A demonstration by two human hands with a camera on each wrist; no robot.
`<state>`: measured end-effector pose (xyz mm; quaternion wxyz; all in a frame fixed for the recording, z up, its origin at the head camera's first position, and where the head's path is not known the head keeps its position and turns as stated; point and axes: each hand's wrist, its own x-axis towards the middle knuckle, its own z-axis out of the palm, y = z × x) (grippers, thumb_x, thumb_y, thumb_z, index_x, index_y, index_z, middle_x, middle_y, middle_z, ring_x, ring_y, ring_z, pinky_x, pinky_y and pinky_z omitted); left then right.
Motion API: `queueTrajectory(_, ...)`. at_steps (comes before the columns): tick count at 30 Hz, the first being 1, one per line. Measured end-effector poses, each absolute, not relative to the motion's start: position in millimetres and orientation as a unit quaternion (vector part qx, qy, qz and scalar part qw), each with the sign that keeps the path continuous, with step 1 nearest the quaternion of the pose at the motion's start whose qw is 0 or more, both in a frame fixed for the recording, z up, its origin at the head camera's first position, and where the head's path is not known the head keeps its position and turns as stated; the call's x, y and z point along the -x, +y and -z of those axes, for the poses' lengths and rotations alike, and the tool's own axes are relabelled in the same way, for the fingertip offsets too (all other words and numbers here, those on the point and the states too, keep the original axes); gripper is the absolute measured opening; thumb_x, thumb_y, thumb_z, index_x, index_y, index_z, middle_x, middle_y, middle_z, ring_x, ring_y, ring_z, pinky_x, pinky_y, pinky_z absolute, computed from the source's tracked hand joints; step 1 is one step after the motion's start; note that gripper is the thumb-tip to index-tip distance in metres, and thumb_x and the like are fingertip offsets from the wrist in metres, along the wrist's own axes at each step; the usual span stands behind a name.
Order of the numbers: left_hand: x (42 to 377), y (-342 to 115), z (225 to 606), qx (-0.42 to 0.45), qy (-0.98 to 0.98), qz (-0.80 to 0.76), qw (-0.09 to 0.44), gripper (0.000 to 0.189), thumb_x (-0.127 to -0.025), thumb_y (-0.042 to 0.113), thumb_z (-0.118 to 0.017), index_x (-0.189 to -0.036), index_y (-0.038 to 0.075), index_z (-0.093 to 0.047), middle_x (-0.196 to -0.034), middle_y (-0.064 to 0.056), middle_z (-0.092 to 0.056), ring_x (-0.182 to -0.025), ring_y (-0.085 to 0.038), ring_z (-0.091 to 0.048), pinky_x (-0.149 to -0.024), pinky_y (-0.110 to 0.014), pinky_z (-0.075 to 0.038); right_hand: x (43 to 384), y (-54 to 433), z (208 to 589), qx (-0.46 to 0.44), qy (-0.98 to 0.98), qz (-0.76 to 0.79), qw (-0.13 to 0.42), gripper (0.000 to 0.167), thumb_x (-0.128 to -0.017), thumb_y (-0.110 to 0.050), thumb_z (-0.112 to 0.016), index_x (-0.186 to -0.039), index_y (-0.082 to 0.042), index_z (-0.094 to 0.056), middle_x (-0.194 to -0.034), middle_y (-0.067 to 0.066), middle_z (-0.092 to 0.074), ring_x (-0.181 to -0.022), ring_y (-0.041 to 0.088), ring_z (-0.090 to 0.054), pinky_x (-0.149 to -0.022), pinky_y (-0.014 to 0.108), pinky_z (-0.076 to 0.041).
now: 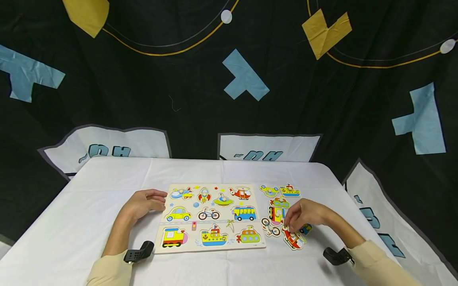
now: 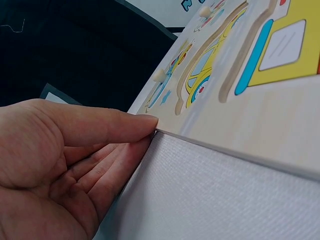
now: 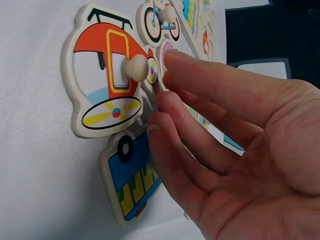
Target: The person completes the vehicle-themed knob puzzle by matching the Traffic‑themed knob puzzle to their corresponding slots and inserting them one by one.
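A wooden puzzle board [image 1: 196,217] printed with vehicles lies flat on the table. My left hand [image 1: 144,203] is at its left edge, with the thumb [image 2: 120,125] touching the rim. Over the loose pieces right of the board hovers my right hand [image 1: 307,214], fingers loosely bent, with a gap between thumb and fingers. Closest to it is a red helicopter piece [image 3: 92,75], its round knob [image 3: 136,68] just beside the fingertips. A blue bus piece [image 3: 132,175] is partly hidden behind the fingers. A train piece [image 1: 275,215] and a bicycle piece [image 1: 270,227] lie left of that hand.
Farther back are a yellow car piece [image 1: 269,191], a ship piece [image 1: 290,191] and a green submarine piece [image 1: 279,203]. Knobbed plane [image 1: 181,193], rocket [image 1: 204,196] and saucer [image 1: 223,200] pieces sit in the board. A white cloth [image 1: 107,190] covers the table.
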<state>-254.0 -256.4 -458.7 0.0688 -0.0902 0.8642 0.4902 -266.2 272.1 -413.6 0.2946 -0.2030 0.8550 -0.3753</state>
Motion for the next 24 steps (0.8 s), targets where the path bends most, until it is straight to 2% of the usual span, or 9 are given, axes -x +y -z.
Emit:
queueTrajectory(5, 254.0, -256.3, 459.2, 0.098, 0.863, -0.491, 0.071, 0.055, -0.081, 0.012, -0.079, -0.133, 0.002, -0.063, -0.105, -0.007, -0.075, -0.102, -0.024, -0.064, -0.096, -0.047, -0.046, 263.3, 272.9, 414.3, 0.201, 0.856, 0.361, 0.311, 0.019, -0.077, -0.007, -0.082, -0.094, 0.000, -0.077, -0.079, 0.010, -0.075, -0.072, 0.013, -0.065, -0.066, 0.028, -0.048)
queueTrajectory(10, 254.0, -255.9, 460.1, 0.094, 0.864, -0.490, 0.068, 0.054, -0.081, 0.012, -0.079, -0.132, 0.002, -0.063, -0.106, -0.008, -0.075, -0.102, -0.023, -0.065, -0.095, -0.045, -0.046, 260.6, 272.8, 414.9, 0.199, 0.851, 0.358, 0.327, 0.019, -0.075, -0.005, -0.083, -0.092, 0.001, -0.076, -0.078, 0.009, -0.075, -0.070, 0.011, -0.065, -0.064, 0.027, -0.049)
queueTrajectory(24, 253.7, -256.7, 460.0, 0.088, 0.863, -0.493, 0.066, 0.054, -0.081, 0.012, -0.078, -0.131, 0.002, -0.064, -0.107, -0.009, -0.076, -0.099, -0.021, -0.066, -0.096, -0.046, -0.046, 259.6, 265.3, 414.3, 0.214, 0.856, 0.334, 0.332, 0.018, -0.073, -0.002, -0.083, -0.088, 0.002, -0.073, -0.071, 0.002, -0.070, -0.063, 0.008, -0.059, -0.061, 0.026, -0.045)
